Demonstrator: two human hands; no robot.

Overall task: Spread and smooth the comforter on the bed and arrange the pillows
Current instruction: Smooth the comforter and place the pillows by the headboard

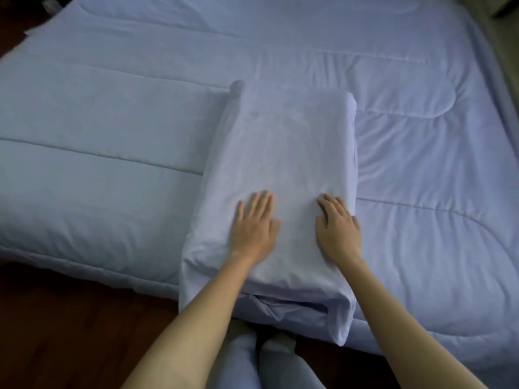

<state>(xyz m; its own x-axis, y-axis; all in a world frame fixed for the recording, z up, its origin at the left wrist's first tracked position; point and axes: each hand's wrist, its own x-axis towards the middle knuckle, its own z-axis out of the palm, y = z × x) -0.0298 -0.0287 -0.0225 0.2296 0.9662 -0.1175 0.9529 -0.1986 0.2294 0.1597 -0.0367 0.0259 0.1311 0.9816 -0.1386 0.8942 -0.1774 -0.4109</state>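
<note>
Looking down on a pale blue quilted comforter (pixel 421 136) spread across the bed (pixel 487 68), reaching the near edge, lightly creased on the right. Dark wooden floor (pixel 70 318) at near left. Lying on the comforter at the near edge, lengthwise toward the far side: a matching pillow (pixel 286 141). Pressing flat on its near half, side by side but apart, left hand (pixel 254 228) and right hand (pixel 338 228), fingers (pixel 262 200) straight, released, grasping nothing.

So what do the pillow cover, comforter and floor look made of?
Pillow cover: thin matte woven cloth, probably cotton; it creases finely. Comforter: padded quilted fabric, slight sheen, stitched channels puffing up. Floor: dark reddish wood or wood-look, smooth; too dim to tell.
</note>
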